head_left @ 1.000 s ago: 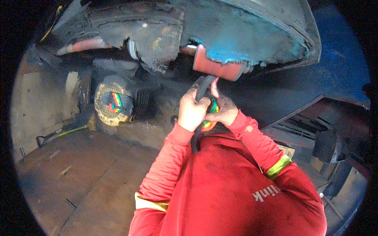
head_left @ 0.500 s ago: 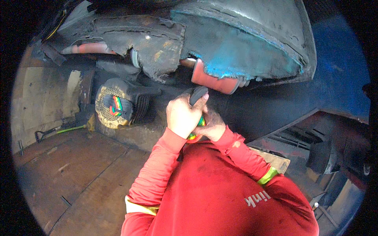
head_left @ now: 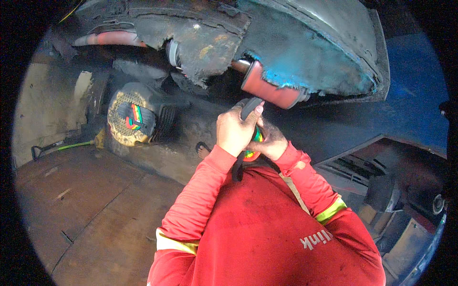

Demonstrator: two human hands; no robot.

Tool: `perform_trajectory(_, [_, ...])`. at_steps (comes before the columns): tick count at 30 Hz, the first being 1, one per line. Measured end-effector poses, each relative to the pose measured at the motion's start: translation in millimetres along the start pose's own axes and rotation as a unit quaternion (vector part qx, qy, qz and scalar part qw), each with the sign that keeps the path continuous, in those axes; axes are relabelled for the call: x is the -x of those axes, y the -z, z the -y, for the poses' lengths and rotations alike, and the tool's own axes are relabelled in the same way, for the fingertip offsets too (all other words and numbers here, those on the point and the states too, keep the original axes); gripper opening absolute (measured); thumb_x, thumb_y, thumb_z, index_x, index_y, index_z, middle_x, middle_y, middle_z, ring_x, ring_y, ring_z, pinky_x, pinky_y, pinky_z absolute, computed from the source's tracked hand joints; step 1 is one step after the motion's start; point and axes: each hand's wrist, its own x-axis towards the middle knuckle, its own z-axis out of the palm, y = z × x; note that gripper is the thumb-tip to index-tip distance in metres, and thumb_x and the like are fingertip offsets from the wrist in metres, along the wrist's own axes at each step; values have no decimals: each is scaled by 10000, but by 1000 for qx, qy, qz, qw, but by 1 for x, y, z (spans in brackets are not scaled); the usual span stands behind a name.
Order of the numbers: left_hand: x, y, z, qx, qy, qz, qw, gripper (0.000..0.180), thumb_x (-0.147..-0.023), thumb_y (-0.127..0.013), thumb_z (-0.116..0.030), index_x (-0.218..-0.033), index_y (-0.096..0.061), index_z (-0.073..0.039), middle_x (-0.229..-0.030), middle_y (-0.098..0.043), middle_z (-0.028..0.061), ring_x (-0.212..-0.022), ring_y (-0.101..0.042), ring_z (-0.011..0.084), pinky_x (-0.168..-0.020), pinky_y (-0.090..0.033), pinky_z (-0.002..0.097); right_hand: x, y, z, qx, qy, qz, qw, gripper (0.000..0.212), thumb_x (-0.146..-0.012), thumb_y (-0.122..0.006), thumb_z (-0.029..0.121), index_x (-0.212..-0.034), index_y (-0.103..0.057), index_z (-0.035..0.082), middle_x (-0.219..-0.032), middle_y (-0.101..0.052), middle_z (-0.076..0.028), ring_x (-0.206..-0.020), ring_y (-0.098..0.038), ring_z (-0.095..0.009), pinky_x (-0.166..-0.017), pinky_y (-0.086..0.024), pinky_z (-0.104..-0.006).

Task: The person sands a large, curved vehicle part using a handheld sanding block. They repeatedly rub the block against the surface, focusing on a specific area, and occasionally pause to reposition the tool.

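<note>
One dark sandal (head_left: 251,108) with striped straps (head_left: 258,135) is gripped by the left hand (head_left: 233,131) and the right hand (head_left: 273,143), both wrapped around it, just below a red roller (head_left: 272,88); it is seemingly tilted so its edge faces the roller. Another sandal (head_left: 137,116) is laid on a round stand (head_left: 117,128), apparently within reach.

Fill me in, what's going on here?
A person in a red top grips what looks like a dark sandal with a striped strap, using both the left hand and right hand. Its tip is right by a red roller on the machine; contact isn't clear. Another striped strap sits on a round stand at left.
</note>
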Motion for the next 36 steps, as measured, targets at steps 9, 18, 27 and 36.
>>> perform_trajectory(9, [5,30,-15,-65,-48,11,997,230,-883,-677,-299,-992,-742,-108,-876,-713,186,-823,-698,383,-700,-543,446,-4,-25,-2,-15,30,-33,999,998,-669,-850,370,-1461,-376,-8,-1417,-521,-177,-1336,-475,-279,-1124,-336,-361])
perform_trajectory(18, [-18,-11,5,47,4,64,997,281,-874,-676,-284,-986,-717,-29,-923,-712,205,-873,-704,340,-762,-542,412,-7,13,1,-175,2,-7,985,937,-700,-770,-28,-1507,-299,29,-1446,-453,-88,-1379,-404,-239,-1160,-322,-379])
perform_trajectory(27, [12,21,2,113,9,62,992,512,-846,-780,-258,-1253,-634,17,-1183,-696,168,-1081,-671,179,-922,-514,306,9,-37,-9,356,139,-165,909,798,-769,-736,193,-1472,-386,47,-1590,-198,-254,-1413,-320,-424,-1158,-304,-436])
perform_trajectory(36, [-2,24,-18,-229,-88,1,970,414,-832,-737,-436,-825,-712,-23,-760,-680,214,-701,-687,390,-606,-533,447,6,-35,4,-17,-88,-54,995,725,-778,-791,193,-1399,-458,25,-1297,-600,-120,-1208,-557,-200,-1040,-428,-343])
